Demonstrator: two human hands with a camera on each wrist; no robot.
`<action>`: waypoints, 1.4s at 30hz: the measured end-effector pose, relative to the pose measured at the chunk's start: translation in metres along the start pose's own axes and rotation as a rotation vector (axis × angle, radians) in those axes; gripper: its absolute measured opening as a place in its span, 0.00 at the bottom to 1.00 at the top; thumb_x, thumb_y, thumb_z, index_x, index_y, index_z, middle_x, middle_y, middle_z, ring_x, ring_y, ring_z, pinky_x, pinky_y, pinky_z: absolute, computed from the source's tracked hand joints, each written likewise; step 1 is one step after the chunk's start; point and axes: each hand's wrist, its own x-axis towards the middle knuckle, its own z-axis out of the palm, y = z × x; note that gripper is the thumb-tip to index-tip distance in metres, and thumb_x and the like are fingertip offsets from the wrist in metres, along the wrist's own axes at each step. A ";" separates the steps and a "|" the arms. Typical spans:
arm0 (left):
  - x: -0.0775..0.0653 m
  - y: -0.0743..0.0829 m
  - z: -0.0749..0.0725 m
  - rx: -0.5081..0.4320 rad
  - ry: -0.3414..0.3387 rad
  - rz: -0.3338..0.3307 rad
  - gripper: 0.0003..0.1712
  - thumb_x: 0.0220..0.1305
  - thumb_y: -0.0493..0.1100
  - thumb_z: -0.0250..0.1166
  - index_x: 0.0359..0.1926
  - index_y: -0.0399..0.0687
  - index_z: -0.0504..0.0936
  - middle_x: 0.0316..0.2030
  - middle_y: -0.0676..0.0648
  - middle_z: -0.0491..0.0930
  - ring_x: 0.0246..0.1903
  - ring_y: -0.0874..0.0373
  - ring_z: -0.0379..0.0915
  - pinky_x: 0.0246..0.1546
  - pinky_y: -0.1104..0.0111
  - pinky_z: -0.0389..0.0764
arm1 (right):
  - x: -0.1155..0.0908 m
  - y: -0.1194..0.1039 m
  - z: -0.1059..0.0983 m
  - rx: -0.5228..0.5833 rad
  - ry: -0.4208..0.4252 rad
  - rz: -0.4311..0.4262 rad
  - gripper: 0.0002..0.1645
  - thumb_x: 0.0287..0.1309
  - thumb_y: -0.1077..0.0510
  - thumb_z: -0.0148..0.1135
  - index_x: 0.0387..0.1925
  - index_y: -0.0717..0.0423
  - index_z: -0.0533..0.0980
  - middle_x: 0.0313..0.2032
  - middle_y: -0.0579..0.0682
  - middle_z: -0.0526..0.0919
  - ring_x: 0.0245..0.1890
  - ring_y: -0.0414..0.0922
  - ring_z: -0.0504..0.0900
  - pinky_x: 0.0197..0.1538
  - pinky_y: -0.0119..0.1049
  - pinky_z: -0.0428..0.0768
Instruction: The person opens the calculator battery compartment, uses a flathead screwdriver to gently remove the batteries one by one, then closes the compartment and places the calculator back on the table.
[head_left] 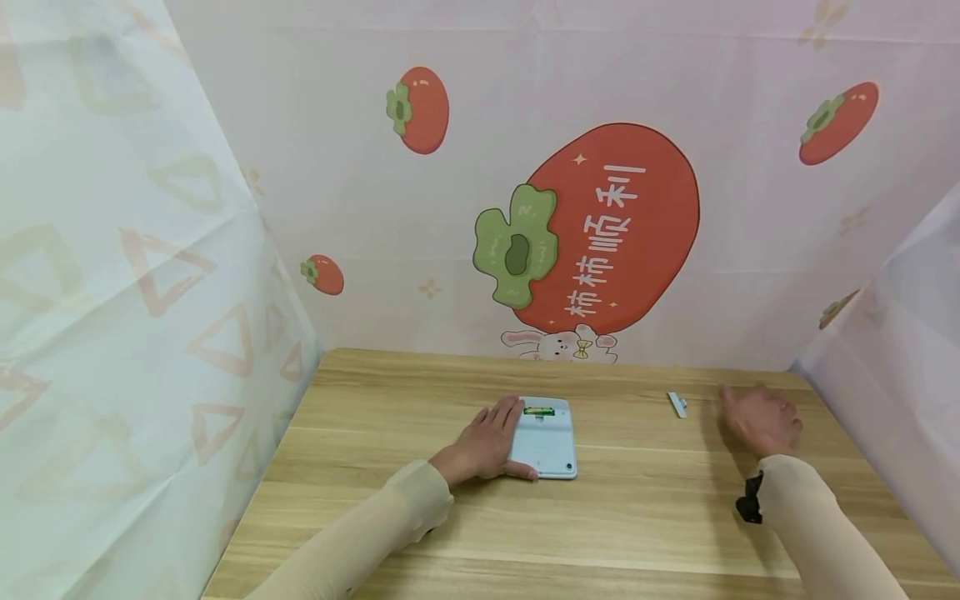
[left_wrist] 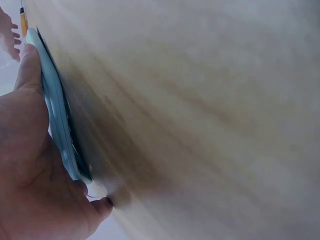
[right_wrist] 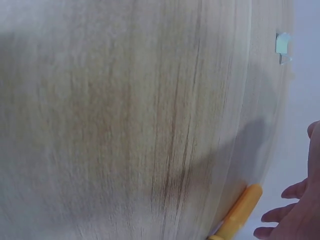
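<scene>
A light blue flat device (head_left: 542,446) lies back side up on the table, with a green battery (head_left: 538,411) in the slot near its far edge. My left hand (head_left: 483,437) holds it by the left side, fingers at the far left and thumb along the near edge. In the left wrist view, the thumb rests along the device's rim (left_wrist: 56,100). To the right, my blurred right hand (head_left: 763,419) hovers with loosely spread fingers and nothing visible in it. Below those fingers, an orange-handled tool (right_wrist: 240,212) shows in the right wrist view; its kind is unclear.
A small light blue battery cover (head_left: 677,405) lies on the wooden table (head_left: 622,525), between the device and my right hand. Printed white sheets (head_left: 360,200) stand behind the table and along both sides.
</scene>
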 end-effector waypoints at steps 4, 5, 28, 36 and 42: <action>0.001 0.000 0.000 0.004 -0.011 -0.007 0.74 0.57 0.83 0.65 0.85 0.44 0.44 0.84 0.42 0.45 0.82 0.49 0.48 0.79 0.48 0.59 | -0.001 -0.001 0.000 -0.019 0.012 -0.030 0.63 0.75 0.25 0.30 0.66 0.89 0.57 0.60 0.95 0.58 0.59 0.89 0.59 0.55 0.82 0.62; 0.001 0.000 0.001 0.003 -0.010 -0.007 0.74 0.56 0.83 0.65 0.85 0.44 0.44 0.84 0.42 0.46 0.82 0.49 0.48 0.79 0.48 0.59 | -0.002 -0.002 0.000 -0.022 0.013 -0.042 0.63 0.76 0.25 0.30 0.66 0.89 0.57 0.60 0.95 0.57 0.59 0.89 0.58 0.55 0.82 0.62; 0.004 -0.003 0.006 -0.006 0.004 0.009 0.73 0.58 0.81 0.66 0.85 0.43 0.43 0.84 0.41 0.45 0.82 0.48 0.47 0.79 0.47 0.58 | -0.006 -0.018 -0.002 -0.074 0.024 -0.229 0.60 0.78 0.26 0.32 0.74 0.83 0.52 0.64 0.91 0.58 0.61 0.87 0.60 0.57 0.81 0.66; 0.002 -0.002 0.001 -0.035 -0.001 0.017 0.72 0.58 0.79 0.68 0.84 0.42 0.44 0.83 0.41 0.45 0.81 0.47 0.48 0.79 0.46 0.58 | -0.011 -0.030 0.001 -0.075 0.030 -0.246 0.57 0.78 0.27 0.32 0.74 0.79 0.54 0.65 0.88 0.59 0.62 0.86 0.60 0.58 0.82 0.64; 0.006 -0.007 0.010 -0.050 0.004 0.019 0.73 0.57 0.81 0.66 0.85 0.45 0.43 0.84 0.41 0.44 0.82 0.47 0.48 0.79 0.46 0.57 | -0.015 -0.040 0.006 -0.061 0.045 -0.302 0.54 0.80 0.31 0.35 0.74 0.80 0.55 0.66 0.87 0.61 0.62 0.86 0.61 0.60 0.81 0.63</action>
